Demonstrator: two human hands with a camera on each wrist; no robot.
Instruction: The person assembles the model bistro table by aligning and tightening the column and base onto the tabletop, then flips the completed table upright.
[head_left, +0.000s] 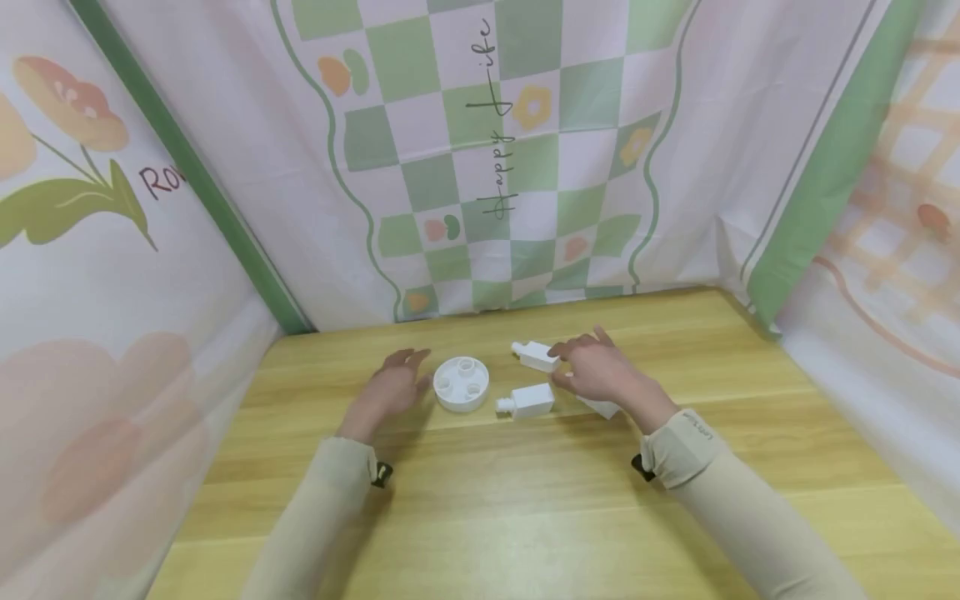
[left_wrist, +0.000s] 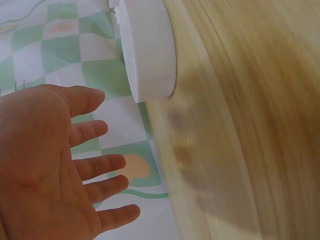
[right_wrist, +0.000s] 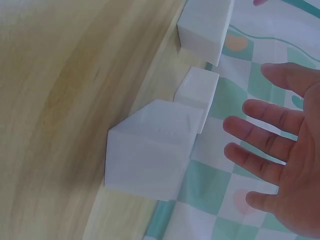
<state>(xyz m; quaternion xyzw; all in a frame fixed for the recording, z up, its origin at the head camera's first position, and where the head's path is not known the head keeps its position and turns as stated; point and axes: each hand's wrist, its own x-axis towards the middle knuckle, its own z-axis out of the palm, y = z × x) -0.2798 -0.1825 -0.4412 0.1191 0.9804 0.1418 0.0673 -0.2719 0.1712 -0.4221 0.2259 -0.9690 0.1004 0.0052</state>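
Note:
A round white holder [head_left: 461,407] with three ring-shaped sockets stands on the wooden table. Just left of it hovers my left hand [head_left: 387,390], fingers spread and holding nothing; the left wrist view shows its palm beside the holder's side wall [left_wrist: 155,50]. To the right lie white square-sided bottles with narrow necks: one at the back [head_left: 538,357], one in front [head_left: 531,402]. A third white piece [head_left: 600,407] is partly hidden under my right hand [head_left: 600,371]. In the right wrist view that hand's fingers are extended and apart from the nearest white block [right_wrist: 150,155].
The wooden table [head_left: 480,517] reaches back to a curtain [head_left: 502,167] with a green check pattern. Printed cloth also hangs at the left [head_left: 97,333] and right [head_left: 885,275] sides. Dark wrist straps [head_left: 382,475] show at both cuffs.

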